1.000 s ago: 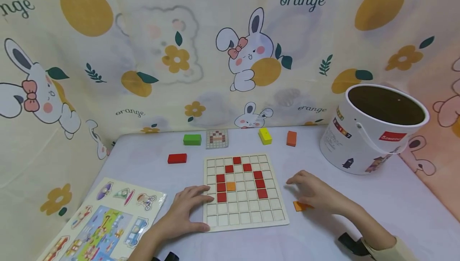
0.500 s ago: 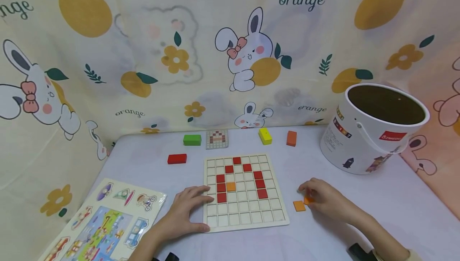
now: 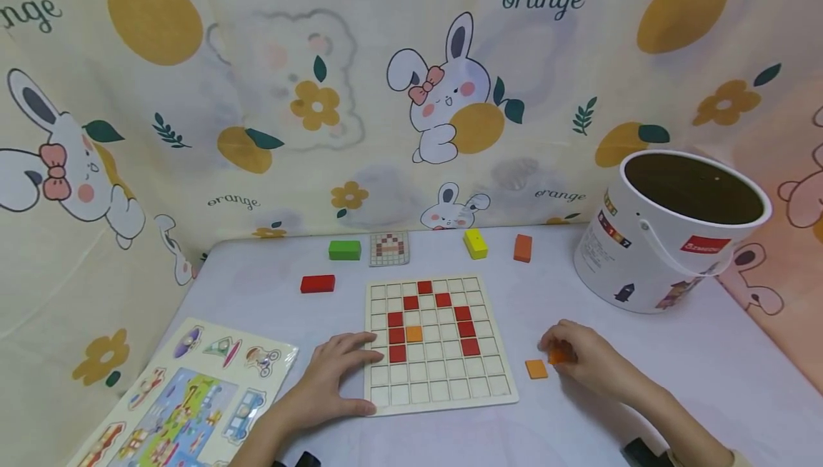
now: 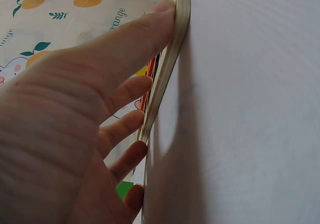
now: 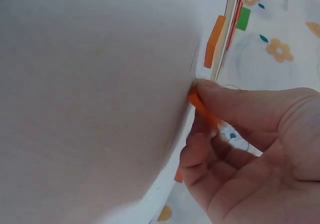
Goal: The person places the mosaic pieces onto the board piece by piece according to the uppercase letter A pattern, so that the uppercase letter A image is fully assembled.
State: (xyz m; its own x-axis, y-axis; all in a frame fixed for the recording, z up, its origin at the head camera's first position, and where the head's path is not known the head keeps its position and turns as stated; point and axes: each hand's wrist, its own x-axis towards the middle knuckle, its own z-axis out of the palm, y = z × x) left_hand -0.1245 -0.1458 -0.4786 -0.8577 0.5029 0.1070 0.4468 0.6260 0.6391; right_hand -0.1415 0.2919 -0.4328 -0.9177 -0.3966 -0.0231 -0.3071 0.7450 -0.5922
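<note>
A pale square grid board [image 3: 444,390] lies mid-table, with several red tiles [image 3: 464,329] in an arch-like pattern and one orange tile [image 3: 414,333] among them. My left hand [image 3: 333,375] rests along its left side; in the left wrist view the thumb [image 4: 142,31] and fingertips touch the board's edge, fingers extended. To the right of the board, my right hand [image 3: 594,358] pinches a thin orange square tile [image 5: 201,104] between thumb and fingers, close over the table. Another orange tile [image 3: 536,368] lies flat between that hand and the board.
Behind the board stand a green block [image 3: 344,250], a small pattern card [image 3: 388,249], a yellow block [image 3: 476,244] and an orange block [image 3: 523,248]. A red block [image 3: 318,283] lies left. A white bucket [image 3: 662,267] stands back right, a picture puzzle board [image 3: 263,342] front left.
My right hand has drawn back from beside the board, moving right and slightly nearer, and has taken hold of an orange tile, leaving another one beside it. My left hand has stayed put.
</note>
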